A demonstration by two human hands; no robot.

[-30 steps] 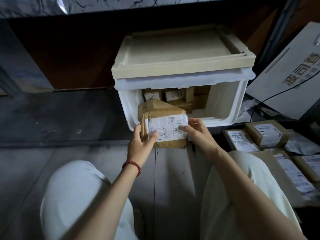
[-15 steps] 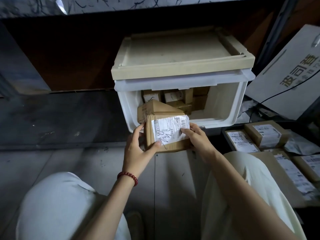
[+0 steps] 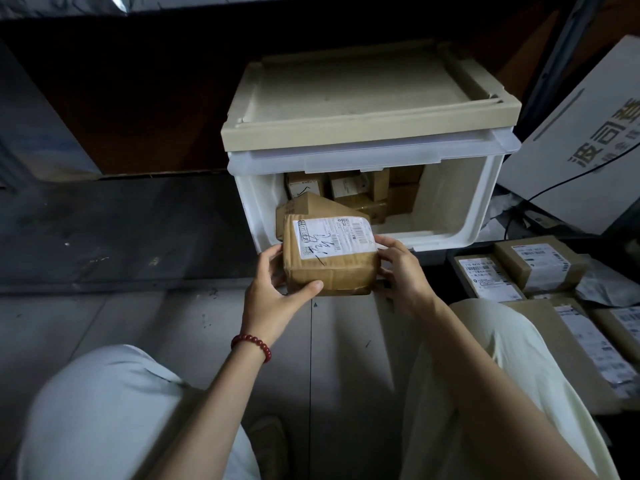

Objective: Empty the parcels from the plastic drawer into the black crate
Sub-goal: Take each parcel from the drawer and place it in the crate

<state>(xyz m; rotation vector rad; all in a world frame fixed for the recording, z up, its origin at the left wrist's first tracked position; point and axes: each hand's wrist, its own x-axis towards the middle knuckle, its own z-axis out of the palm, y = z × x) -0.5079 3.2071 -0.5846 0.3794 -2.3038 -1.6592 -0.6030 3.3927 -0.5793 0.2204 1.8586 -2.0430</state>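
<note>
Fingers (image 3: 389,244) of both hands wrap one taped cardboard parcel (image 3: 329,271). Left hand (image 3: 273,303) grips its left edge, thumb across the lower front. Right hand (image 3: 403,275) grips the right edge. We note the parcel held in the air just in front of the plastic drawer's (image 3: 479,202) open mouth, white shipping label (image 3: 332,237) facing up.

More parcels (image 3: 346,188) sit in the drawer: one tilted at the front lip, others stacked toward the back. Black crate (image 3: 452,271) lies to our right, beside the right knee, with several labelled boxes (image 3: 540,261) in it.

We judge the step as the carry: parcel out of the drawer, not yet in the crate. Next move calls for a swing to the right and a set-down on a free patch among those boxes. One hand could likely manage it, freeing the other for the tilted parcel. Plenty left in the drawer to empty.
</note>
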